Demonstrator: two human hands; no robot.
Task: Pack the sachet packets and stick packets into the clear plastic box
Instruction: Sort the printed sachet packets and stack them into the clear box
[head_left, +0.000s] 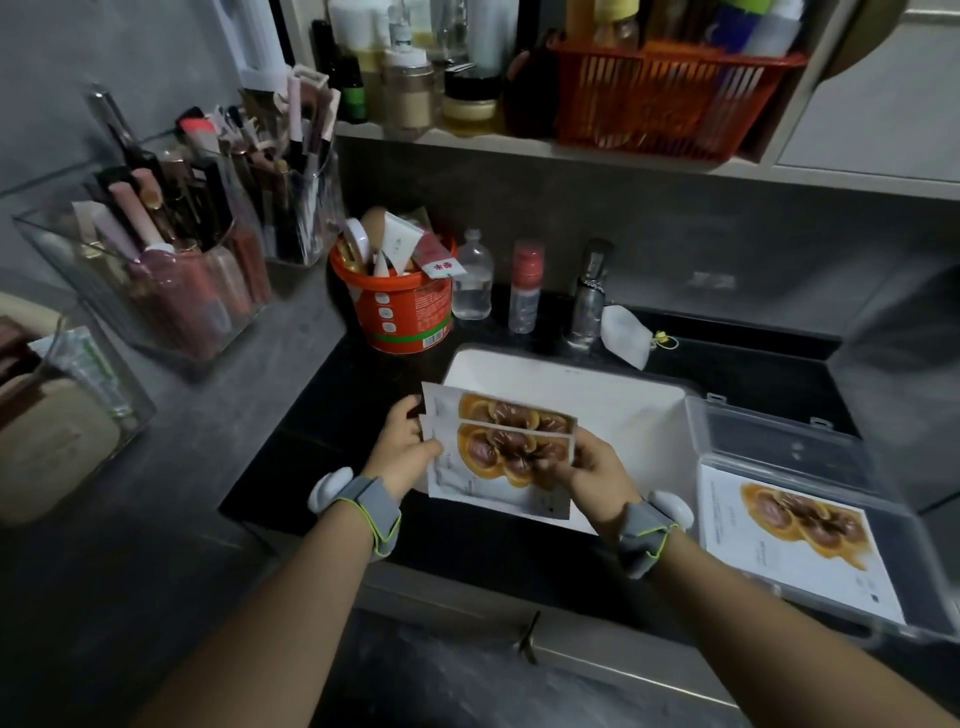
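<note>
Two white sachet packets (498, 452) with an orange-and-brown print are stacked slightly offset above the white sink. My left hand (402, 447) grips their left edge and my right hand (592, 475) pinches their right edge. The clear plastic box (779, 441) stands open to the right on the dark counter, lid tipped back. One matching sachet packet (795, 535) lies flat inside it. No stick packets can be made out.
A white sink (571, 384) with a faucet (587, 296) lies under the hands. An orange tub (402, 306) of tubes, two small bottles (472, 280) and clear cosmetic organisers (156, 260) stand left and behind. A shelf with an orange basket (670, 98) hangs above.
</note>
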